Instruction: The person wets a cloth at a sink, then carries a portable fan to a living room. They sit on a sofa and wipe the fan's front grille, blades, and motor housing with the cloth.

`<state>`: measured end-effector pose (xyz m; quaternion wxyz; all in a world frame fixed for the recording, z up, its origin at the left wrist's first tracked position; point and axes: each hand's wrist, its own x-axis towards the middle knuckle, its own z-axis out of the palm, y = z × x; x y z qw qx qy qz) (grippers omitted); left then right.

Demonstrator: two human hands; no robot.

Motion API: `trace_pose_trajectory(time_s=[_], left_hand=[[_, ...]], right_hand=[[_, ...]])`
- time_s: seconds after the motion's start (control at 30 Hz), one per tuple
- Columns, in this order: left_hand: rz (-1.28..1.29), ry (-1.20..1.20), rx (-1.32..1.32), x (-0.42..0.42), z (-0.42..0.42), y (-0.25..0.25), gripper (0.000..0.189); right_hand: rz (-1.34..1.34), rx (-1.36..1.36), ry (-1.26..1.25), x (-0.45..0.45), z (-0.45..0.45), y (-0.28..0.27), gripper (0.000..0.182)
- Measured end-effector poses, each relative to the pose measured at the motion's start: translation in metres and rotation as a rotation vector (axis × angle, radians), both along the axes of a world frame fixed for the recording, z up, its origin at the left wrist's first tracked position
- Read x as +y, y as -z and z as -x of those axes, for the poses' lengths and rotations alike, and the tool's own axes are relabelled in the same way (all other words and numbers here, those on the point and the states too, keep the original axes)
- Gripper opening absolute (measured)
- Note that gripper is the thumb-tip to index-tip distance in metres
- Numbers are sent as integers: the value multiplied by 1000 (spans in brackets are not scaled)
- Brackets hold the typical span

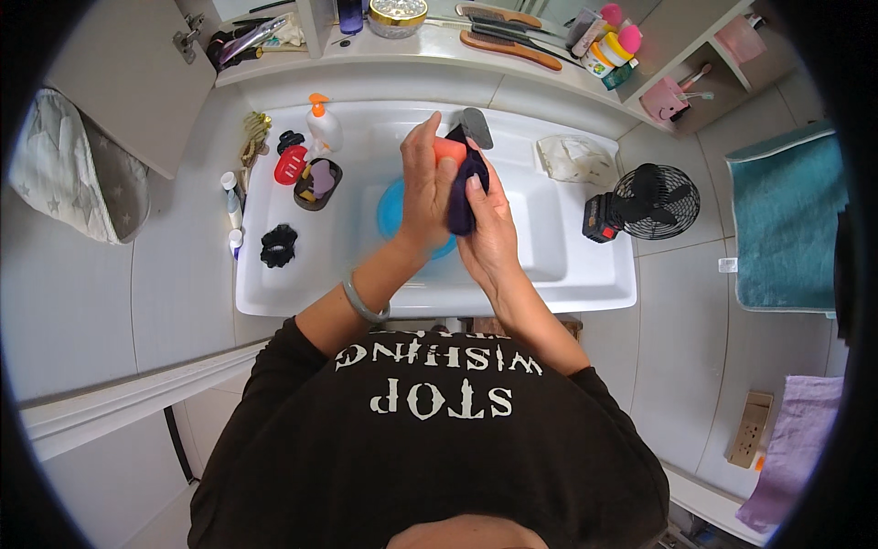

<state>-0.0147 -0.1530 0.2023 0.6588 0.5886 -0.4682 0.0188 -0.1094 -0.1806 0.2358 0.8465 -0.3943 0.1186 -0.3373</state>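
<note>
My left hand [420, 185] grips a coral-coloured bar of soap [449, 149], its fingers pointing up and the thumb across the bar. Pressed close beside it, my right hand [495, 230] holds a dark purple piece of cloth [463, 209] with the thumb on top. The soap touches the cloth or lies right against it. Both hands are above a light blue basin [391, 206], largely covered by them, in the white sink [322, 298]. Behind the fingers, a grey faucet [478, 127] shows in part.
Left on the sink are a pump bottle [324, 127], a red soap dish [291, 165], a dark dish with soap pieces [318, 184] and a black scrunchie [278, 246]. Right are a white cloth [575, 159] and a black fan [655, 201]. A shelf [425, 58] with combs spans the back.
</note>
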Motion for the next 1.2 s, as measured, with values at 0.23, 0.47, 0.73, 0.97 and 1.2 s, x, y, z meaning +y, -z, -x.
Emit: trace_pose_trajectory(time_s=[0.23, 0.47, 0.73, 0.97, 1.2], left_hand=[[41, 479, 517, 18, 1, -15, 55], [89, 517, 903, 26, 7, -15, 48], [169, 477, 1340, 33, -17, -1, 55], [389, 430, 1471, 38, -86, 11, 52], [-119, -177, 852, 74, -260, 117, 61]], right_hand=[[227, 16, 104, 4, -13, 16, 35], [645, 163, 226, -9, -31, 13, 31], [875, 222, 155, 11, -42, 43, 33], [854, 232, 48, 24, -56, 53, 21], [-96, 287, -50, 2, -34, 71, 28]])
